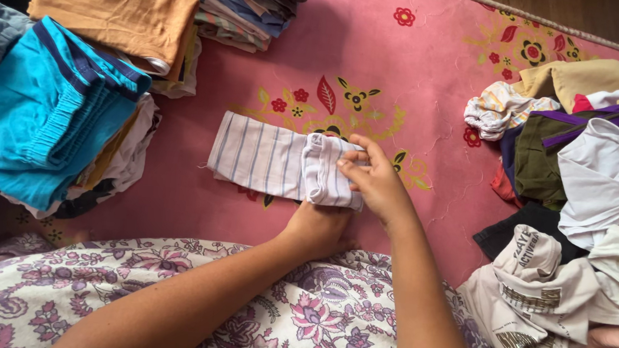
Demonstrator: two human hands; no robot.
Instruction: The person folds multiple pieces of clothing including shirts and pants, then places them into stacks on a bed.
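A white garment with thin blue stripes [258,158] lies folded into a narrow strip on a pink flowered sheet [407,78]. Its right end is doubled back over itself. My right hand [375,180] pinches that doubled end between thumb and fingers. My left hand [316,230] presses against the garment's near edge just below the fold, its fingers tucked under the cloth and hidden. Both forearms reach out over my lap, which is covered in purple paisley fabric [164,296].
Stacks of folded clothes stand at the left: a turquoise piece [39,113], an orange one [115,4], and a striped stack [246,0] behind. A loose heap of unfolded clothes [581,220] fills the right side. Bare floor shows at the top right.
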